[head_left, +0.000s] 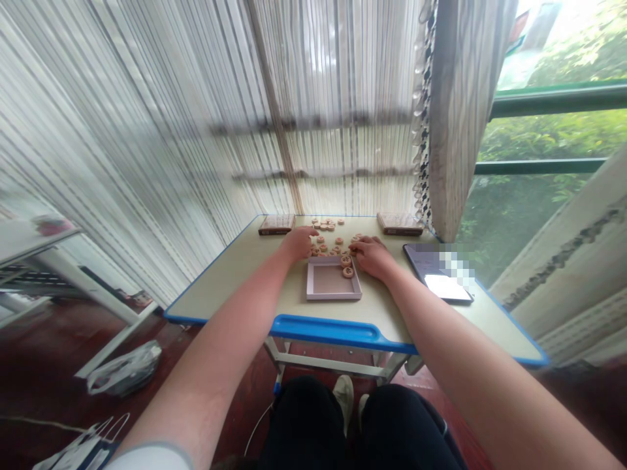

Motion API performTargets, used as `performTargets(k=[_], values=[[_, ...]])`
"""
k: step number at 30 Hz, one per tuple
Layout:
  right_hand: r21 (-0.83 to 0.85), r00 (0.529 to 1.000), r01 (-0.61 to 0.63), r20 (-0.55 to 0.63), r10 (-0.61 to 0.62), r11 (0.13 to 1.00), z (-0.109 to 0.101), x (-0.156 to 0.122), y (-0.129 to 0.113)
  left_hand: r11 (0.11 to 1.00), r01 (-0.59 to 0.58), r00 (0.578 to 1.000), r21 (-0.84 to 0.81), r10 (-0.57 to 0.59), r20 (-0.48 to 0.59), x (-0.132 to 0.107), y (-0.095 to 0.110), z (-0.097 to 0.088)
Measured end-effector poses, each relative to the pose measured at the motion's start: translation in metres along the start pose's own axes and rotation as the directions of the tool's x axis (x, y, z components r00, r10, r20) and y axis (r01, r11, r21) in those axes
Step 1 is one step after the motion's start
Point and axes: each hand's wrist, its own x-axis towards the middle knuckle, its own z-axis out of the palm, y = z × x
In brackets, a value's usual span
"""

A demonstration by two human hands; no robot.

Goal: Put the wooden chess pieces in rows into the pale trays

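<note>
Several round wooden game pieces point(327, 226) lie scattered at the far middle of a beige desk point(235, 281). My left hand point(298, 242) rests among them, fingers stretched toward the pile, holding nothing that I can see. My right hand point(372, 255) lies just right of a shallow square box point(333, 279), its fingers curled and pinched on a piece at the box's far right corner. Two pieces point(347, 266) sit inside the box at that corner.
Two flat wooden boxes point(277, 224) point(400, 222) lie at the desk's far edge. A dark tablet point(438, 273) sits on the right. Striped curtains hang behind, a window at right. A plastic bag point(125, 369) lies on the floor at left.
</note>
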Motion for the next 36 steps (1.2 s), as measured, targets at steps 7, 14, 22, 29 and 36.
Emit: performTargets(k=[7,14,22,29,36], values=[[0.019,1.0,-0.007,0.024,0.006,1.0,-0.003,0.003,0.006,0.998,0.028,0.998,0.063,-0.032,0.061,0.0,-0.007,0.002],[0.046,0.988,-0.146,0.053,0.144,0.988,-0.005,0.009,0.006,0.998,-0.053,0.998,0.033,0.054,-0.022,-0.002,0.005,-0.005],[0.02,0.995,-0.087,0.04,0.086,0.996,-0.007,0.007,0.006,0.981,-0.112,0.99,-0.156,0.123,0.063,-0.014,0.027,-0.015],[0.001,0.995,-0.085,0.051,0.085,0.996,-0.009,0.008,0.005,0.964,-0.101,0.965,-0.247,0.155,0.212,-0.015,0.03,-0.02],[0.002,0.991,-0.133,-0.018,0.133,0.991,-0.018,0.005,0.002,0.969,-0.114,0.919,-0.218,0.186,0.347,-0.017,0.033,-0.025]])
